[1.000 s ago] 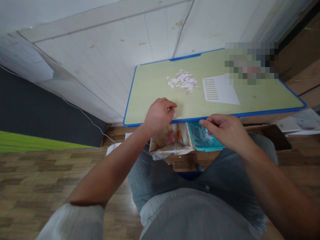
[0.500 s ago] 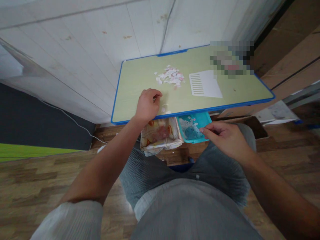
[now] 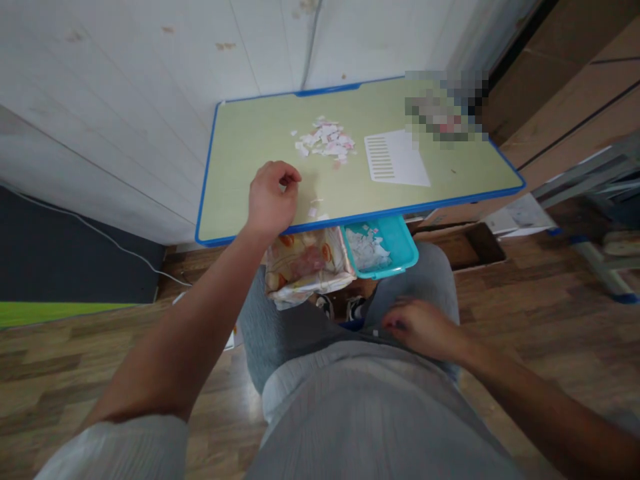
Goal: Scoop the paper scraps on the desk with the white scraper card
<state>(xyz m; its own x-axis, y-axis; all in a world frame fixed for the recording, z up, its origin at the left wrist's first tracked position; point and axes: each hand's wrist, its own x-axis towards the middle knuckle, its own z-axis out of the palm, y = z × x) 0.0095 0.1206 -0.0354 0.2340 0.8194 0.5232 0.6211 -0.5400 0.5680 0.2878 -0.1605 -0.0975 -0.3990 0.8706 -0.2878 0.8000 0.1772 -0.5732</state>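
My left hand (image 3: 273, 200) rests on the near left part of the small yellow-green table (image 3: 240, 153), fingers curled and thumb against fingertips. Anything pinched there is too small to make out. Beyond it lies a loose pile of small white and pinkish paper pieces (image 3: 327, 139). Low over my lap is my right hand (image 3: 423, 328), smeared by motion, its fingers bent. A tiny white piece (image 3: 376, 333) lies on the dark cloth beside its fingertips. Below the table edge are a turquoise plastic tub (image 3: 403, 250) with white scraps in it and a cloth-lined box (image 3: 335, 280) holding something pinkish.
A white slotted card (image 3: 403, 160) lies right of the pile. A pixelated patch (image 3: 445, 113) covers the table's far right corner. Blue trim edges the tabletop, which stands against a white plank wall (image 3: 175, 73). An open cardboard box (image 3: 465, 247) sits on the floor at right.
My right hand has moved from beside the turquoise tub down and back to my lap. My left hand keeps its place on the table. The view has shifted slightly.
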